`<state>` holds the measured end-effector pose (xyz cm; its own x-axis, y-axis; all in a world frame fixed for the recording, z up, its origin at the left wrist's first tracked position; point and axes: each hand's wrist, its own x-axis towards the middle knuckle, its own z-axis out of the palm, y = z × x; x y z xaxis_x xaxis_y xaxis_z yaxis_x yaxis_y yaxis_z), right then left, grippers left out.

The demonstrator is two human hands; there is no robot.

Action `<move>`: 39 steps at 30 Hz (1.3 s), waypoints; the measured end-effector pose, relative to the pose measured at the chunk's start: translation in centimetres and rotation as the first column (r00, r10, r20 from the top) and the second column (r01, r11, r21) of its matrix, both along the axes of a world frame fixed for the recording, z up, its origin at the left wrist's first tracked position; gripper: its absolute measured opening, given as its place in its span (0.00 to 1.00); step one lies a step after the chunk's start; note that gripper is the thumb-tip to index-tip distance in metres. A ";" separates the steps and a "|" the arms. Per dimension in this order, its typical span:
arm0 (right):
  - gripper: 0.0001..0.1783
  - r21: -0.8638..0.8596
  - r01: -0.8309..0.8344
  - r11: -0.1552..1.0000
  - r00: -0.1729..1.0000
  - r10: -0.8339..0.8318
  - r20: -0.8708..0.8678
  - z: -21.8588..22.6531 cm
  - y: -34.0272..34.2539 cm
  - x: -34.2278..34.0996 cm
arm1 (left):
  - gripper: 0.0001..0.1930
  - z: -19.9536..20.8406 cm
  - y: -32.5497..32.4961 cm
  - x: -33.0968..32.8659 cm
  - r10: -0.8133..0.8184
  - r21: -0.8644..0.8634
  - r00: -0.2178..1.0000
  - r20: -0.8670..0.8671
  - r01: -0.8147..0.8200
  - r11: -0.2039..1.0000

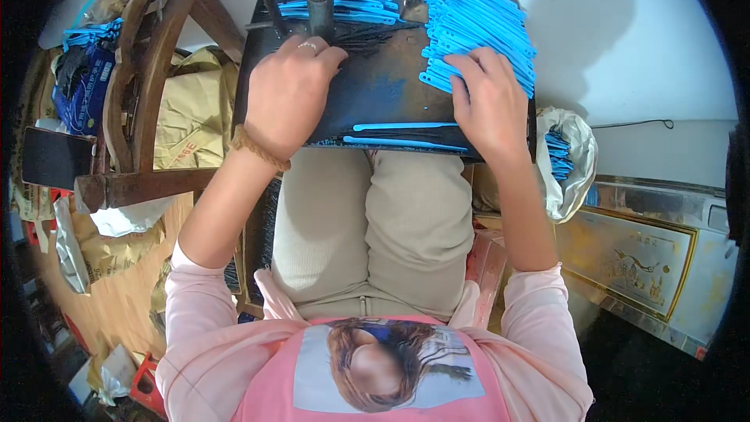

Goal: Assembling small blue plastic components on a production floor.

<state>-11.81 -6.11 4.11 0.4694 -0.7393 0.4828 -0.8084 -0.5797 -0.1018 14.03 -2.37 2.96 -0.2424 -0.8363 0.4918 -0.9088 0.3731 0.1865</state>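
My left hand (292,86), with a ring and a braided wrist band, is closed beside an upright metal post (320,12) on the dark work board (375,101). Its fingertips point down and away, so what they grip is hidden; thin black pieces (363,39) lie close by. My right hand (492,98) rests at the near left edge of a big pile of thin blue plastic sticks (476,19) with holed ends. Thumb and forefinger are apart there, touching the pile. Along the board's near edge lie a few more blue sticks (402,141).
More blue sticks (344,4) lie behind the metal post. A white sack (574,164) with blue sticks stands right of the board. On the left are a wooden chair (148,70), a brown paper bag (191,117) and a dark blue package (84,86). A wall rises behind.
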 end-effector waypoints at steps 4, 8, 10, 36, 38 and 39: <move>0.11 -0.028 -0.039 0.999 0.999 0.039 0.003 -0.2 -0.3 -0.4 | 0.09 0.0 -0.1 -0.1 0.001 0.032 0.999 0.048 -0.002 0.999; 0.09 -0.053 -0.082 0.995 0.992 0.086 0.088 -0.3 -0.5 -0.8 | 0.08 0.1 0.1 -0.5 0.005 0.072 0.995 0.103 -0.013 0.997; 0.09 -0.057 -0.086 0.995 0.989 0.092 0.119 -0.4 -0.6 -0.9 | 0.09 0.2 0.3 -0.5 -0.011 0.047 0.997 0.079 0.007 0.999; 0.10 0.035 -0.311 0.950 0.740 0.219 0.636 0.1 -1.1 4.6 | 0.06 0.6 -1.3 -3.9 -0.109 -0.037 0.694 -0.712 0.118 0.992; 0.09 0.030 -0.314 0.949 0.736 0.224 0.639 0.0 -1.3 4.8 | 0.06 0.4 -1.5 -4.1 -0.116 -0.058 0.694 -0.710 0.106 0.993; 0.09 0.021 -0.320 0.947 0.721 0.229 0.654 -0.1 -1.5 4.9 | 0.06 0.4 -1.7 -4.2 -0.115 -0.056 0.694 -0.711 0.107 0.993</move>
